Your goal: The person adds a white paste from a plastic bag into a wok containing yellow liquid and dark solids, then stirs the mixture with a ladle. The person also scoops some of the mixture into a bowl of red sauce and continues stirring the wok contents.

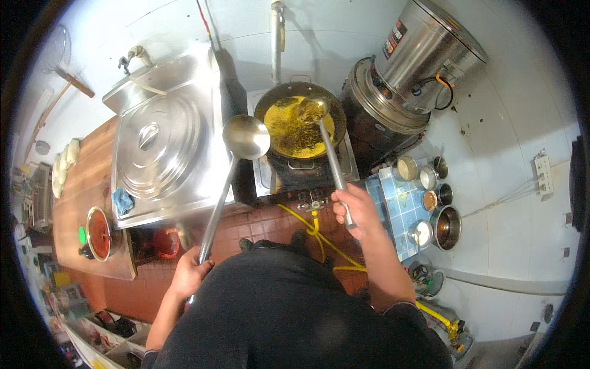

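Observation:
A dark two-handled wok [340,133] stands on the stove ahead of me, holding yellow liquid or foam with dark bits in it. My right hand [357,210] grips the long metal handle of a ladle or strainer [313,110], whose head is over or in the wok's contents; it is partly blurred. In my left hand [190,274] is the handle of a large round steel ladle [246,137]. That ladle's bowl is held up at the wok's left side, above the gap between the counter and the stove. Whether it touches the wok's rim cannot be told.
Left, a steel counter [226,184] bears a large round lid [156,152] and a blue cloth [122,201]. Beyond it, a pot of red sauce [99,233] stands on a wooden table. Right, a blue-tiled table [401,217] holds several bowls. Steel drums stand behind; a yellow hose [339,253] crosses the floor.

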A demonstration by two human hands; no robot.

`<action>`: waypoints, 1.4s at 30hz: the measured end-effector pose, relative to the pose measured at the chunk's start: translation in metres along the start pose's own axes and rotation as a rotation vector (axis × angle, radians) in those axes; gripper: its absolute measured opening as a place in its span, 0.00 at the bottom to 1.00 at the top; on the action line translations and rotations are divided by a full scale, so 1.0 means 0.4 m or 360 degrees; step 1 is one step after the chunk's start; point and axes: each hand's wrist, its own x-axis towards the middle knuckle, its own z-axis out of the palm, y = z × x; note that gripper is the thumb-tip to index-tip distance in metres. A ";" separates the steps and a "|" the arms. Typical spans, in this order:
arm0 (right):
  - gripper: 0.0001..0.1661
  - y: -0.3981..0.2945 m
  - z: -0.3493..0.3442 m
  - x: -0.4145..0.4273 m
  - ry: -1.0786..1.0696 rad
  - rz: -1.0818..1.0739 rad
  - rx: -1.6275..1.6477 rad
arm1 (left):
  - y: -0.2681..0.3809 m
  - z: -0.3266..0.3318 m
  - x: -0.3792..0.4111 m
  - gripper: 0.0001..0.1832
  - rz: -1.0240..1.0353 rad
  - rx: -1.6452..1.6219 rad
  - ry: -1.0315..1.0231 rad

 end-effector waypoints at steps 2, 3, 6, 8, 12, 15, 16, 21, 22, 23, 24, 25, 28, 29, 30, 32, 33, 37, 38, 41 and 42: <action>0.06 -0.019 0.001 -0.006 0.0023 -0.0020 -0.0090 | 0.018 -0.001 -0.008 0.10 -0.0023 0.0058 0.0004; 0.06 -0.026 -0.003 -0.008 0.0039 -0.0033 -0.0134 | 0.027 -0.001 -0.012 0.10 -0.0011 0.0098 0.0002; 0.06 -0.038 -0.011 -0.006 0.0072 -0.0105 -0.0301 | 0.042 0.002 -0.018 0.10 -0.0029 0.0153 -0.0011; 0.07 -0.036 -0.020 0.005 0.0110 -0.0148 -0.0435 | 0.040 0.005 -0.020 0.11 -0.0109 0.0103 -0.0031; 0.14 -0.020 -0.031 0.031 0.0242 -0.0252 -0.0749 | 0.010 0.009 -0.017 0.12 -0.0038 0.0122 -0.0022; 0.20 0.016 -0.051 0.056 0.0386 -0.0342 -0.1076 | 0.002 0.017 -0.018 0.12 -0.0013 0.0101 -0.0002; 0.21 0.030 -0.066 0.068 0.0392 -0.0374 -0.1141 | -0.008 0.016 -0.015 0.11 0.0000 0.0111 -0.0002; 0.28 0.090 -0.108 0.122 0.0511 -0.0250 -0.1491 | 0.031 0.017 -0.024 0.11 -0.0026 0.0088 -0.0015; 0.28 0.115 -0.118 0.140 0.0497 -0.0266 -0.1488 | 0.038 0.016 -0.025 0.10 -0.0050 0.0077 -0.0014; 0.28 0.134 -0.129 0.155 0.0484 -0.0281 -0.1484 | 0.042 0.015 -0.027 0.10 -0.0075 0.0067 -0.0012; 0.28 0.116 -0.097 0.136 0.0404 -0.0145 -0.1281 | 0.040 0.016 -0.025 0.10 -0.0074 0.0072 -0.0008; 0.27 0.122 -0.087 0.139 0.0389 -0.0118 -0.1211 | 0.036 0.016 -0.024 0.10 -0.0074 0.0078 -0.0004; 0.16 0.141 -0.074 0.134 0.0308 -0.0055 -0.0994 | 0.055 0.015 -0.024 0.10 -0.0119 0.0147 0.0004; 0.14 0.141 -0.069 0.132 0.0274 -0.0025 -0.0921 | 0.063 0.014 -0.024 0.10 -0.0142 0.0178 0.0005; 0.11 0.141 -0.060 0.127 0.0234 0.0011 -0.0849 | 0.057 0.013 -0.025 0.11 -0.0133 0.0158 0.0010; 0.04 0.134 -0.035 0.114 0.0172 0.0067 -0.0709 | 0.034 0.012 -0.024 0.11 -0.0115 0.0118 0.0020; 0.04 0.133 -0.031 0.114 0.0126 0.0112 -0.0618 | 0.023 0.012 -0.022 0.11 -0.0104 0.0101 0.0025; 0.04 0.122 -0.010 0.112 -0.0015 0.0245 -0.0124 | 0.028 0.011 -0.027 0.12 -0.0115 0.0141 0.0059; 0.05 0.115 -0.003 0.116 -0.0031 0.0265 -0.0060 | 0.034 0.011 -0.029 0.12 -0.0132 0.0177 0.0071; 0.05 0.107 0.013 0.137 -0.0103 0.0286 0.0019 | 0.025 0.010 -0.033 0.13 -0.0097 0.0111 0.0058; 0.05 0.103 0.018 0.145 -0.0128 0.0283 0.0025 | 0.026 0.010 -0.033 0.13 -0.0111 0.0113 0.0062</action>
